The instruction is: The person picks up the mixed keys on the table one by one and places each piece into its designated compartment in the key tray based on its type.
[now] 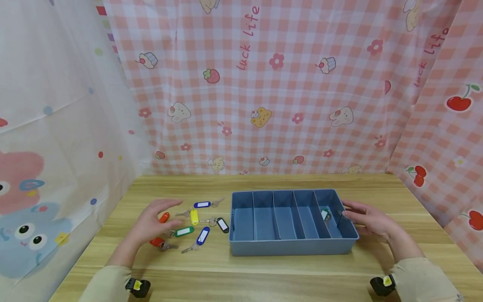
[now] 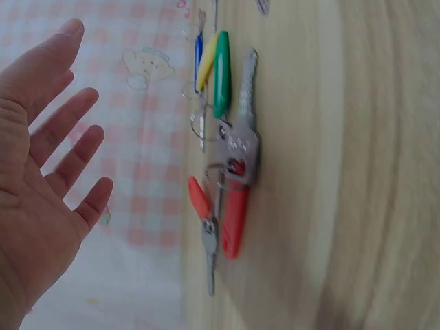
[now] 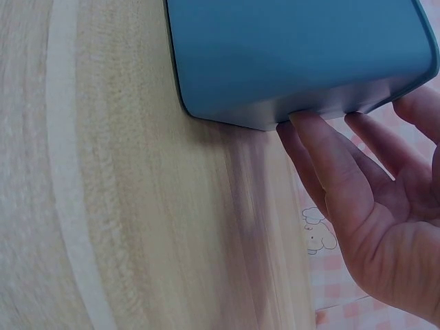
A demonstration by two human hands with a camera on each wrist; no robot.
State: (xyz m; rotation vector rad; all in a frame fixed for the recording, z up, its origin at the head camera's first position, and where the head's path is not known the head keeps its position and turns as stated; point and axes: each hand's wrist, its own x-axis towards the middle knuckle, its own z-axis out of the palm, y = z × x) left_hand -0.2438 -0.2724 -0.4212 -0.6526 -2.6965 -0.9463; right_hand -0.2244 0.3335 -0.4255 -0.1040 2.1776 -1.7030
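Head view — left hand [image 1: 151, 224] over keys [image 1: 190, 226]; right hand [image 1: 367, 220] touches tray [image 1: 294, 247].

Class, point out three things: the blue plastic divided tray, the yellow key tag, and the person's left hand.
Blue plastic divided tray [image 1: 290, 247]: head view, front outer wall.
Yellow key tag [image 1: 194, 217]: head view, middle of the tag.
Left hand [image 1: 151, 224]: head view, back of the hand.

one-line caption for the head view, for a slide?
Left hand hovers open over tagged keys; right hand rests at the blue divided tray on a wooden table.
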